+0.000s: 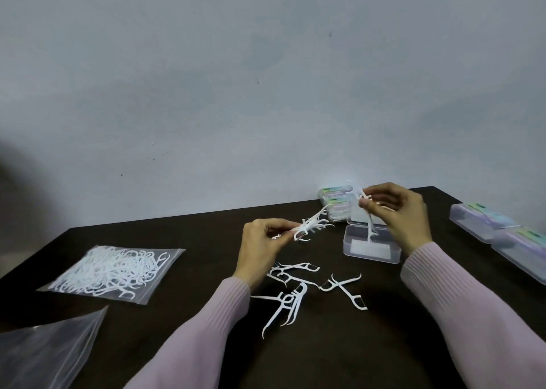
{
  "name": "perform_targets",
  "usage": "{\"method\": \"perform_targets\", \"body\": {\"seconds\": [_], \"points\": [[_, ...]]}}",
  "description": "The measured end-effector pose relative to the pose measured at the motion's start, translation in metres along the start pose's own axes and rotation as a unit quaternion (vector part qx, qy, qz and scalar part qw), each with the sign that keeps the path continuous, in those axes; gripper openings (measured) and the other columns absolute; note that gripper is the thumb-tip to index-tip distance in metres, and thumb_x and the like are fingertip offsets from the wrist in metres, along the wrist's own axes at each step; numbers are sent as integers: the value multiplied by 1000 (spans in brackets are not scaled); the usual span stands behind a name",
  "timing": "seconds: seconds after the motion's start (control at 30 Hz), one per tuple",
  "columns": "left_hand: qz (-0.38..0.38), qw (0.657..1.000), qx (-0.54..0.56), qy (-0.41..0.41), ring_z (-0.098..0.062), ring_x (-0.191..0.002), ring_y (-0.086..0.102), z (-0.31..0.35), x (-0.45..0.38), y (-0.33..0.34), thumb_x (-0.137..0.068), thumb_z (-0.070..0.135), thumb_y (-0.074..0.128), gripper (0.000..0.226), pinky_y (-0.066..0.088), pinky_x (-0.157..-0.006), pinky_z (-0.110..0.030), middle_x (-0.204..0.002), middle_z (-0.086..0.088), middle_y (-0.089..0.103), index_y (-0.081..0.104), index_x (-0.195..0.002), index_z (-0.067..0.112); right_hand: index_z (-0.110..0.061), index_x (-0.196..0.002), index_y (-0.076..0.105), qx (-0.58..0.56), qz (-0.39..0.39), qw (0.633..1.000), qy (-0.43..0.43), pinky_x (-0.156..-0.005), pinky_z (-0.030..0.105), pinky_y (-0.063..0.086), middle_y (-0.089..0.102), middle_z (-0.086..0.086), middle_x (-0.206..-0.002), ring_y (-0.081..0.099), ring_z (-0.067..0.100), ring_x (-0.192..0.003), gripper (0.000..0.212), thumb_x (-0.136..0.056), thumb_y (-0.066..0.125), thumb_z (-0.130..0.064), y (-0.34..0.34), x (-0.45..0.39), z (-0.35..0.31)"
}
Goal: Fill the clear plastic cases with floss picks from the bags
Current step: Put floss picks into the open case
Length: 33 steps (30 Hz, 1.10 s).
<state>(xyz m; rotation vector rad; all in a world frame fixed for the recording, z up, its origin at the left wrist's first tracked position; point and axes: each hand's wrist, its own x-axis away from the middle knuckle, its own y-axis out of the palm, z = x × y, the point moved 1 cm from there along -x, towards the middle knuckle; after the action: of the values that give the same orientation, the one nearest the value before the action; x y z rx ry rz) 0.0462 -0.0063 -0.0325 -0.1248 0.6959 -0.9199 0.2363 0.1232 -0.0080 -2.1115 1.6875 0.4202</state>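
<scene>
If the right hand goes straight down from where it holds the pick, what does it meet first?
Most likely the open clear case: the floss pick in the right hand hangs directly over it, its lower end at or just inside the opening. Whether it already touches the case is unclear.

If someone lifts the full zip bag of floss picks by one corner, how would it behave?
The zip bag is thin clear film, so it would probably sag. Its loose floss picks would likely slide toward the low end. It looks light for its size.
</scene>
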Motion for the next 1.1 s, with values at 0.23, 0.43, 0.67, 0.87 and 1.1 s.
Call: {"method": "perform_targets", "body": {"seconds": [0.23, 0.43, 0.67, 0.87, 1.1], "points": [[0, 995, 91, -40, -2, -70, 65, 6, -20, 35, -79, 10, 74, 11, 51, -67, -15, -75, 3, 74, 76, -88, 16, -14, -89, 65, 54, 12, 998, -29, -64, 8, 47, 64, -3, -86, 59, 1, -80, 18, -74, 71, -5, -9, -5, 14], [11, 991, 120, -59, -6, -63, 59, 3, -38, 54, -79, 11, 74, 9, 50, -63, -18, -71, 0, 73, 77, -88, 13, -15, -91, 66, 158, -58, 985, -28, -66, 8, 45, 63, 0, -89, 59, 4, -79, 19, -75, 71, -5, -9, -8, 31], [9, 990, 125, -63, -5, -67, 63, 1, -51, 71, -79, 12, 75, 12, 53, -65, -18, -78, -4, 74, 77, -91, 11, -20, -89, 63, 199, -127, 971, -22, -76, 16, 50, 63, -6, -85, 60, 5, -81, 19, -78, 69, -6, -10, -9, 37], [-4, 992, 117, -55, -1, -74, 66, 3, -58, 85, -79, 10, 74, 12, 50, -64, -12, -80, 7, 73, 76, -90, 15, -20, -94, 64, 245, -184, 952, -20, -74, 12, 49, 62, -7, -89, 57, 2, -81, 19, -78, 71, -12, -13, -10, 41], [-61, 994, 79, -33, -3, -80, 67, 9, -59, 100, -78, 12, 74, 15, 52, -68, -16, -84, 7, 72, 76, -93, 16, -21, -105, 58, 203, -241, 947, 68, -69, 8, 51, 67, 0, -96, 64, 3, -86, 38, -74, 73, -5, -24, -14, 45]]}}
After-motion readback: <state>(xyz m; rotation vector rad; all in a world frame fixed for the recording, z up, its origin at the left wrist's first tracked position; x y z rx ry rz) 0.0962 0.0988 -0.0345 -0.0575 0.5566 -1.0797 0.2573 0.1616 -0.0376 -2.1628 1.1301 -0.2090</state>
